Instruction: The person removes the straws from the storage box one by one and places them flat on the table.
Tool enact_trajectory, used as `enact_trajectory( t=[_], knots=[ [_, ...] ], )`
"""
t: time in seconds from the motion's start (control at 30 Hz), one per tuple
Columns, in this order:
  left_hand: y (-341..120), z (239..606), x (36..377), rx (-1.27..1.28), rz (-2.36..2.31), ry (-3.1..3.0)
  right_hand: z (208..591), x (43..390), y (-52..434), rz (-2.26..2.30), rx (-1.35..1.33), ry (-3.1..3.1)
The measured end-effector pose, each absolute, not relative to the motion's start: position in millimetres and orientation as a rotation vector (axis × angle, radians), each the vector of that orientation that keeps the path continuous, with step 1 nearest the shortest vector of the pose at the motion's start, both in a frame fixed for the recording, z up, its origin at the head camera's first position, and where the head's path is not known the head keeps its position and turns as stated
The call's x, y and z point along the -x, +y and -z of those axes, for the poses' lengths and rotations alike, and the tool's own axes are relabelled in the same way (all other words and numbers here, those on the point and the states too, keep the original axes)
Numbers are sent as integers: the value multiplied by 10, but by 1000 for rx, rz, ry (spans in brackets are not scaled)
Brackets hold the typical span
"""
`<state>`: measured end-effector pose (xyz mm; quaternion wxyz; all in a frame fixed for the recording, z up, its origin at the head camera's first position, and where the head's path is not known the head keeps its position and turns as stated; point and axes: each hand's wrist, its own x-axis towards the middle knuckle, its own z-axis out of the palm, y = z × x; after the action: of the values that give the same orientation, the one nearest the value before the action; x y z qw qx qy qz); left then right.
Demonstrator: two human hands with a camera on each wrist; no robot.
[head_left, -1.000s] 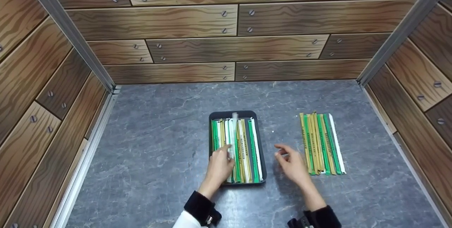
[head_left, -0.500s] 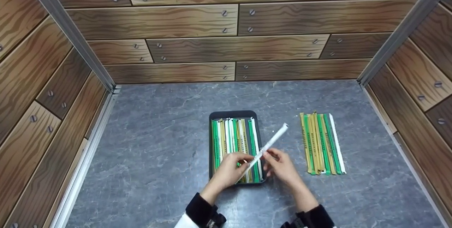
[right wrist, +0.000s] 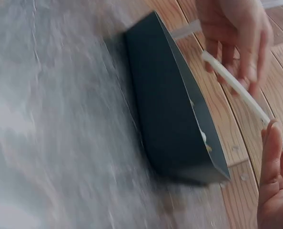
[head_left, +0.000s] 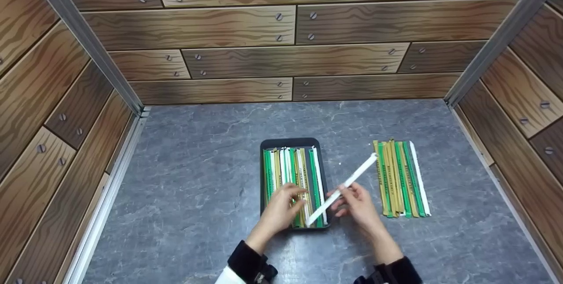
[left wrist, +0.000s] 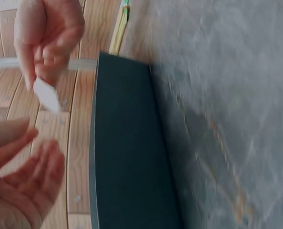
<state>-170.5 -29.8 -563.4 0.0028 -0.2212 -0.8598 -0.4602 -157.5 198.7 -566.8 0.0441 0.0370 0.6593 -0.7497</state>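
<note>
Tray of dark plastic sits on the grey tabletop and serves as the reference point. It holds a row of green, white and tan wrapped sticks lying lengthwise. Right hand, just beside the tray's right edge, pinches a white stick near its lower half; the stick is tilted, its lower end over the tray's near right corner and its upper end pointing away to the right, off the tabletop. Left hand hovers over the near end of the tray with fingers relaxed and loosely spread, gripping nothing; it appears to be clear of the white stick, though the wrist views are blurred and contact cannot be ruled out. Well to the right of the tray lies a second group of sticks, tan, green and white, side by side directly on the tabletop. Wood-patterned panels stand behind the tray and on both sides.
</note>
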Motion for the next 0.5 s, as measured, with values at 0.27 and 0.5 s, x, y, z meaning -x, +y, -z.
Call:
enact_trajectory(
  t=[0.27,0.5],
  knots=[
    [-648,5699,1864,288,1279,-2662,5624,1646,2454,2278,-387,2200],
    [-905,5861,1906,106,1258,-2702,5611,1701,2932,1968,-419,2374]
  ],
)
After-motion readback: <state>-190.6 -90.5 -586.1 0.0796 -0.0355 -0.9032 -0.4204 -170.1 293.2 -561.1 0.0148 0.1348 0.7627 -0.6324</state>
